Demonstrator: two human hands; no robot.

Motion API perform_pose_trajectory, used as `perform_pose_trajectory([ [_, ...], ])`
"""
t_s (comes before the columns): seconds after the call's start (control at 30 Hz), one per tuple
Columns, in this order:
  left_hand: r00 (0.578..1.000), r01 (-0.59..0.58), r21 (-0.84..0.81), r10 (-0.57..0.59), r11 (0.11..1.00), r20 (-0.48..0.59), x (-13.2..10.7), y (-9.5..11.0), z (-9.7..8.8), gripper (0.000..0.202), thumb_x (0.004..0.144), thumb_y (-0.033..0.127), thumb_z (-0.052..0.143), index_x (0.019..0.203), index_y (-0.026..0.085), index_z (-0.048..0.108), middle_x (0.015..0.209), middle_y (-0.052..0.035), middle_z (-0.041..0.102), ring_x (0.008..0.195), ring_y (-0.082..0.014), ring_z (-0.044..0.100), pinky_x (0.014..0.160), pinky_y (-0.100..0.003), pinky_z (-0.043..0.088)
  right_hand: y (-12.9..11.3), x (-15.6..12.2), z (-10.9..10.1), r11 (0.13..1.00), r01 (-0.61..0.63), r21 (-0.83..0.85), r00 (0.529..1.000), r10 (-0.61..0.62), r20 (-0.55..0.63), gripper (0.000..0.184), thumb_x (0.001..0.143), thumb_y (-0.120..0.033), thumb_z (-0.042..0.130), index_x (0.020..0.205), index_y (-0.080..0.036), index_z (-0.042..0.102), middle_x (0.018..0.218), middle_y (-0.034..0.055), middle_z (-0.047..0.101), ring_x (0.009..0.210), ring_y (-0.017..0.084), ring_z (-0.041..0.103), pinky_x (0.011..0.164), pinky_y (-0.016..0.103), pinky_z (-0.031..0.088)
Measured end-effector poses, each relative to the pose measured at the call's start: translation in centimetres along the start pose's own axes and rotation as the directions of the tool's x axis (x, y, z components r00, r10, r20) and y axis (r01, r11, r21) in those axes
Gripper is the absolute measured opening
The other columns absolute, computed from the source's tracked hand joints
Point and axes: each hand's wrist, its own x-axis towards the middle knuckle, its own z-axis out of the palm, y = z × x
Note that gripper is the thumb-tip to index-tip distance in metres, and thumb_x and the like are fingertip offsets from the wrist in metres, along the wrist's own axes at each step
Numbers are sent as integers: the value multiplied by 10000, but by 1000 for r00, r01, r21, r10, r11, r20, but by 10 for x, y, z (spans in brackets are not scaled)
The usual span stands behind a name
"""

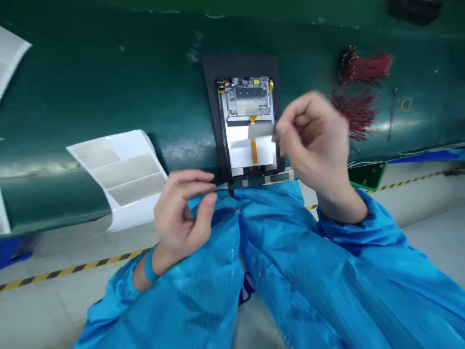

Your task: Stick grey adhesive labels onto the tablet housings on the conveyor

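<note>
An opened tablet (246, 123) lies face down on a black foam pad (210, 116), with its circuit board at the far end and an orange ribbon cable (254, 150) running over white sheeting. My right hand (312, 140) hovers at the tablet's right side, pinching a grey film strip (260, 130) just above it. My left hand (181, 208) sits at the pad's near edge. Its thumb and forefinger close near a thin strip (254, 180) there, and I cannot tell whether they grip it.
A white backing sheet with grey film pieces (123, 174) lies left of the pad on the green mat (90, 87). Bundles of red wires (363, 68) lie at the right. Blue smock sleeves (232, 271) fill the foreground, above a floor with yellow-black tape (72, 269).
</note>
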Motion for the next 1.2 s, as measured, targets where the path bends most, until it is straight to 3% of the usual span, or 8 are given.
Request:
perform_pose_trajectory([
  [0.1, 981, -170, 37, 165, 985, 103, -16, -14, 9, 333, 915, 101, 705, 1233, 199, 678, 1171, -111, 732, 1017, -242, 728, 862, -383, 606, 17, -21, -9, 946, -320, 59, 923, 297, 244, 228, 941, -334, 766, 856, -220, 588, 668, -44, 623, 553, 94, 540, 533, 250, 423],
  [0.17, 959, -258, 80, 245, 963, 141, -21, -26, 11, 403, 903, 99, 701, 1290, 198, 653, 1176, -130, 738, 1017, -263, 723, 876, -408, 600, 28, -34, -5, 901, -426, 75, 874, 389, 293, 209, 924, -334, 762, 849, -205, 616, 669, -34, 657, 544, 93, 557, 536, 247, 443],
  [0.23, 938, -330, 133, 309, 935, 154, -22, -36, 12, 405, 914, 120, 681, 1305, 217, 640, 1166, -132, 754, 1007, -282, 711, 870, -438, 589, 36, -42, 1, 885, -462, 60, 857, 429, 286, 189, 927, -332, 737, 848, -199, 628, 687, -22, 685, 559, 97, 578, 555, 249, 460],
  [0.47, 852, -499, 151, 450, 854, 269, -21, -47, 15, 263, 1009, 228, 681, 1264, 289, 693, 1200, -75, 792, 1046, -270, 689, 833, -429, 563, 44, -49, 10, 914, -404, -34, 889, 401, 222, 112, 925, -276, 685, 850, -201, 644, 719, -15, 698, 622, 116, 632, 602, 253, 480],
  [0.7, 807, -553, 180, 470, 813, 357, -17, -47, 26, 449, 895, 109, 840, 1280, 276, 679, 1303, -86, 773, 1104, -287, 666, 909, -437, 531, 40, -47, 12, 924, -370, -99, 902, 382, 199, 106, 892, -238, 648, 800, -201, 612, 699, -34, 642, 581, 92, 563, 585, 244, 458],
  [1.0, 827, -504, 196, 404, 841, 391, -15, -51, 31, 328, 1041, 244, 701, 1361, 315, 699, 1424, -93, 718, 1193, -285, 651, 990, -447, 471, 34, -44, 14, 919, -326, -220, 908, 369, 197, 86, 874, -195, 617, 791, -202, 595, 682, -43, 622, 582, 89, 550, 618, 246, 430],
  [1.2, 812, -540, 215, 438, 814, 385, -12, -51, 32, 290, 1093, 239, 577, 1360, 291, 676, 1402, -96, 727, 1064, -258, 653, 943, -443, 473, 33, -46, 17, 910, -280, -306, 919, 346, 188, 80, 864, -158, 598, 802, -208, 586, 672, -36, 622, 591, 100, 530, 618, 246, 397],
])
